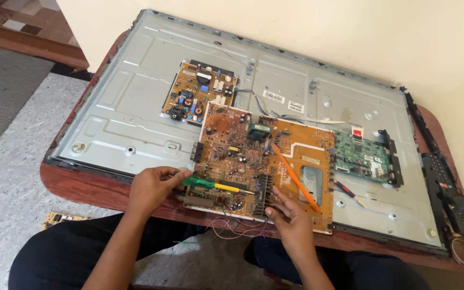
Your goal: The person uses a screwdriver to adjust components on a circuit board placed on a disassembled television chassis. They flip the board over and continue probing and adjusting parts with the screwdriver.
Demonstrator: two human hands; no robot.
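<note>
A large brown circuit board (232, 156) lies on the grey metal back of a flat screen panel (135, 102). My left hand (154, 185) grips a screwdriver (213, 184) with a green and yellow handle, its tip lying over the board's near edge. Fingers of my right hand (291, 223) rest on the board's near edge by a black finned part. An orange soldering iron (295, 180) lies across the board, just above that hand. Thin loose wires (237, 228) hang from the board's front edge.
A smaller brown power board (200, 94) and a green board (363, 158) are mounted on the panel. The panel rests on a dark wooden table (81, 185). A black frame strip (447, 188) and a tape roll (463, 252) lie at the right. The wall is close behind.
</note>
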